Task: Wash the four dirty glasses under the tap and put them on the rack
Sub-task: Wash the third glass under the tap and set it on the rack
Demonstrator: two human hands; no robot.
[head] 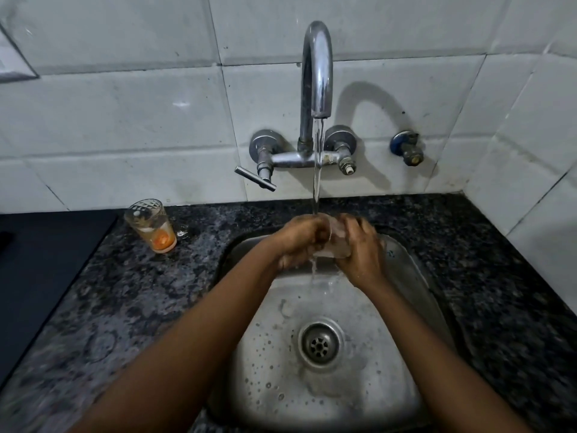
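Water runs from the chrome tap [317, 73] onto a clear glass [335, 242] that I hold over the steel sink [406, 276]. My left hand [299, 239] and my right hand [363, 248] both grip this glass, which lies roughly on its side and is mostly hidden by my fingers. A second glass [150, 225] with an orange residue at its bottom stands upright on the dark granite counter [131, 292], left of the sink. No rack is in view.
The tap's lever handle [254, 178] sticks out to the left below the spout. A blue wall valve [406, 147] sits to the right. A black flat surface [40, 260] covers the counter's far left. The drain [320, 343] lies mid-basin.
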